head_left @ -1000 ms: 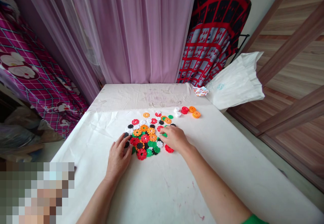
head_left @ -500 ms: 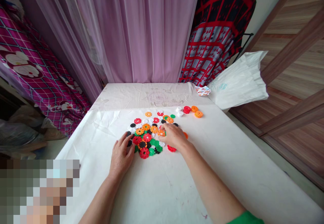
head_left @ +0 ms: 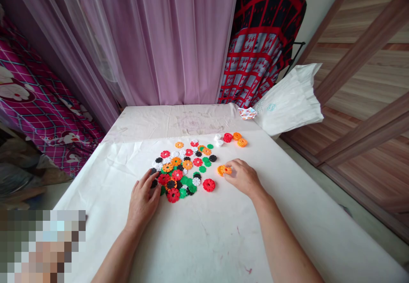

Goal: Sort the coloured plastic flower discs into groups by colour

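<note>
Notched plastic flower-shaped discs in red, orange, green, black and white lie in a loose pile on the white-covered table (head_left: 198,240). My left hand (head_left: 143,197) rests at the pile's left edge with its fingers apart, fingertips beside a black disc (head_left: 154,183). Right of the pile, my right hand (head_left: 244,178) pinches an orange disc (head_left: 226,170) at or just over another orange disc (head_left: 219,171); whether the two touch I cannot tell. A red disc (head_left: 208,185) lies nearby, towards me. A large red disc (head_left: 173,195) marks the pile's near edge.
Beyond the pile, small groups of white (head_left: 218,140), red (head_left: 228,137) and orange discs (head_left: 242,142) lie apart. A white bag (head_left: 287,104) and a small patterned paper piece (head_left: 247,113) sit at the far right corner. A purple curtain (head_left: 179,40) hangs behind.
My right hand has moved right, off the pile, carrying an orange disc to the orange one beside it. My left hand stays at the pile's edge. The view has shifted slightly.
</note>
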`<state>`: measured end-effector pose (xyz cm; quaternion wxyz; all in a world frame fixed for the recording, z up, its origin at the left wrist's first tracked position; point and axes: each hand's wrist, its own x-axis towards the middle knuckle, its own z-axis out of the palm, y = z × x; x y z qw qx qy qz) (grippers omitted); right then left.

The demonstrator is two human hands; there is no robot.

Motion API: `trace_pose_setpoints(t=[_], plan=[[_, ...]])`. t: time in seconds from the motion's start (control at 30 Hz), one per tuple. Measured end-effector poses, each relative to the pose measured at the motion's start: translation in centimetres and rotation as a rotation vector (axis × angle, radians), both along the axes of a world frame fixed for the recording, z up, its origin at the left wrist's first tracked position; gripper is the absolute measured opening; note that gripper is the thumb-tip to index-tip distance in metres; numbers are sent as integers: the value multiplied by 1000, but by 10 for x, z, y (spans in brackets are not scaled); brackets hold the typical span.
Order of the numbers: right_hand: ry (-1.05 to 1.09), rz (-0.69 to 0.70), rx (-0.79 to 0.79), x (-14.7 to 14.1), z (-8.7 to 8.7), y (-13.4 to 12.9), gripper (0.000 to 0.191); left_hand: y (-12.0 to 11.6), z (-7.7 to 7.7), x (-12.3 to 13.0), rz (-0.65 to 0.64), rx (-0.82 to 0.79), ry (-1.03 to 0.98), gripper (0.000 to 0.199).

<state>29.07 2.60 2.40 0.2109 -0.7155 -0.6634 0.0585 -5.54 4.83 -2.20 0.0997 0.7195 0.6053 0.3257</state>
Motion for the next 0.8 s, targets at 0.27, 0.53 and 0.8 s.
trace_pose_setpoints(t=[0.27, 0.53, 0.8], plan=[[-51, 19, -43, -10, 2, 4, 19, 0, 3, 0, -12, -5, -9, 42], [-48, -24, 31, -5, 5, 6, 14, 0, 3, 1, 0, -6, -8, 41], [-76, 233, -55, -59, 28, 41, 17, -1, 2, 1, -5, 6, 11, 40]])
